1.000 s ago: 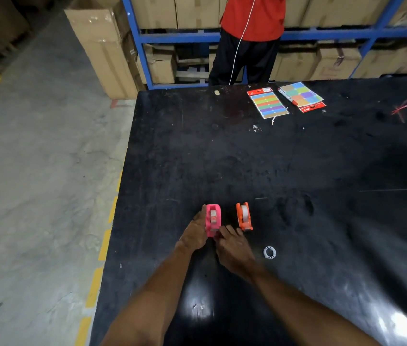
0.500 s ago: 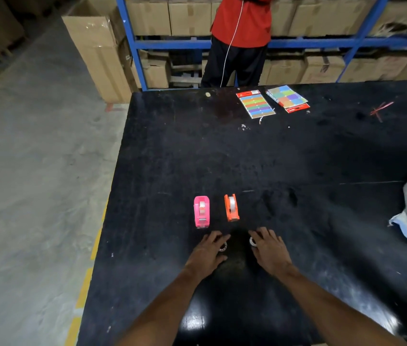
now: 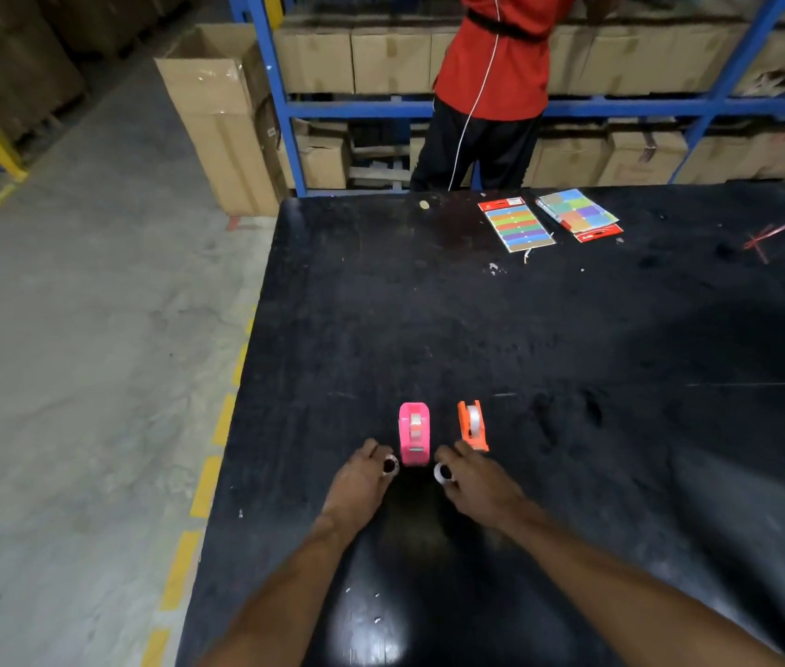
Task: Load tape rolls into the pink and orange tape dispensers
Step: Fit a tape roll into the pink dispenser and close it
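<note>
No legible text, not even on the red-headed sticker cards.

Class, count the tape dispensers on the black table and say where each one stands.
2. The pink dispenser stands just beyond and between the left hand and right hand; the orange dispenser stands beside it on its right. None seems hidden.

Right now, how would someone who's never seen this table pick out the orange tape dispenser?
Start at the black table and look along its near edge, just beyond the two hands. Two small dispensers stand side by side; the orange tape dispenser is the right one, slimmer than the pink dispenser.
</note>
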Demonstrator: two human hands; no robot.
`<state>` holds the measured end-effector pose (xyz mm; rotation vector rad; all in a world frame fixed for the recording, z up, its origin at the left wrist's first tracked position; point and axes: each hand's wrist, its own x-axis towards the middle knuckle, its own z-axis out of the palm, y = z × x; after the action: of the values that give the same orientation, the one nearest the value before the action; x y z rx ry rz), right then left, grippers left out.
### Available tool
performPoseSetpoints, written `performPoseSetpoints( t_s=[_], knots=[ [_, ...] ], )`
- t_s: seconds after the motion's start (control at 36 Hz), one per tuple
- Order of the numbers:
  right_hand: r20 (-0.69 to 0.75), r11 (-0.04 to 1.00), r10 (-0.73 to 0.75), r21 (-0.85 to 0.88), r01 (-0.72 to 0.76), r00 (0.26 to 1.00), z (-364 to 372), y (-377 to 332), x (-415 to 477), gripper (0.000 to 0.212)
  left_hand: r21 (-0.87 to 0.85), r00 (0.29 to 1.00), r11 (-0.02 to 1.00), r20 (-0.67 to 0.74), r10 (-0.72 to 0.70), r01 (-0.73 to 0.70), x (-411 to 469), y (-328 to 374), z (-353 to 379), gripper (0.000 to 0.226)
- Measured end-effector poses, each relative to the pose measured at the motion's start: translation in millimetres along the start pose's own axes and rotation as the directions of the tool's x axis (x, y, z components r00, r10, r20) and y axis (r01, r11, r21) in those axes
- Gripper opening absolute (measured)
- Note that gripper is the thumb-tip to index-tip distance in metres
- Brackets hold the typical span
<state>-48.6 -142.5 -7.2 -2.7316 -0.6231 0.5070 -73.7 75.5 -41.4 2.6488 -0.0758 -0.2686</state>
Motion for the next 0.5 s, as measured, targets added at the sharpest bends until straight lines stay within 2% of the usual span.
performPoseSetpoints(
  t_s=[0.17,0.33,0.5],
  knots=[
    [-0.026,0.992,-0.069,-0.111,0.066,0.997,-2,-49,59,0.036,0.065,0.993,0.993,-0.067,-0.097,0.101,18,-50,-36,0.03],
    [-0.003,0.964,-0.1,-0.249,0.096,0.995,9,-70,102,0.035,0.015,0.976,0.978,0.057,-0.21,0.209,33,-72,-38,0.049],
    [0.035,0.927,-0.063,-0.367,0.071,0.997,19,-79,122,0.032,0.007,0.967,0.974,0.111,-0.227,0.228,49,-80,-26,0.042]
  ],
)
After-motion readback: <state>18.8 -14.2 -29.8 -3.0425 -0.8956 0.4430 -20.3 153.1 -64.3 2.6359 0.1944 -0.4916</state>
